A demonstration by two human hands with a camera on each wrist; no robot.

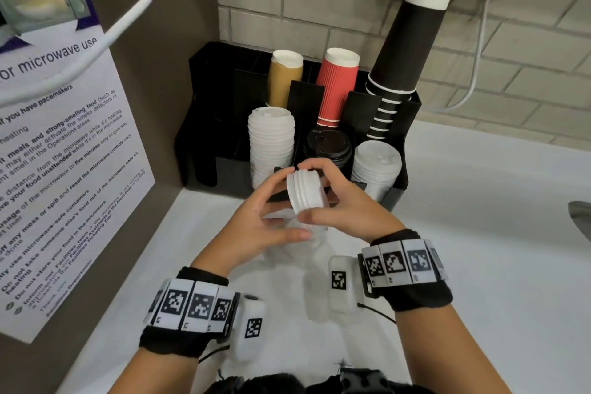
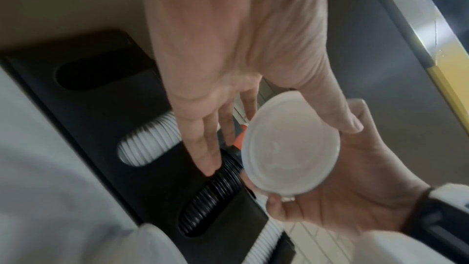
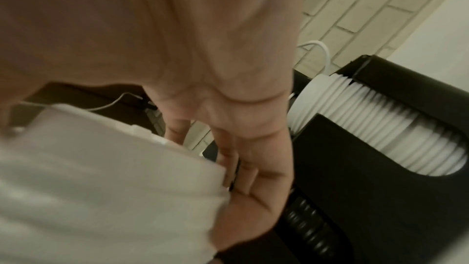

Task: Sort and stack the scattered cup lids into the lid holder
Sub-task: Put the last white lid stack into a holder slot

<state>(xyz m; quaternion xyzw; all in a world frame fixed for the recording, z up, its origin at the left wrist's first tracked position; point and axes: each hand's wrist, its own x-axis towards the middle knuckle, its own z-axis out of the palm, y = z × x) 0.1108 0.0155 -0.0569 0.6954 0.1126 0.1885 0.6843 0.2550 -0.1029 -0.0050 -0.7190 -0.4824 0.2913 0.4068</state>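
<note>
So both hands, right hand (image 1: 339, 201) and left hand (image 1: 268, 217), pinch a small stack of white lids (image 1: 305, 192) by the rims just before the lid holder (image 1: 396, 195), probably light, flimsy, slippery plastic.

A white countertop (image 1: 479, 233) runs along a pale brick wall. Directly on it, in the back left corner against a brown side panel, stands a black lid holder (image 1: 204, 137), its slots filled with 3 lid stacks and 3 cup stacks.
</note>
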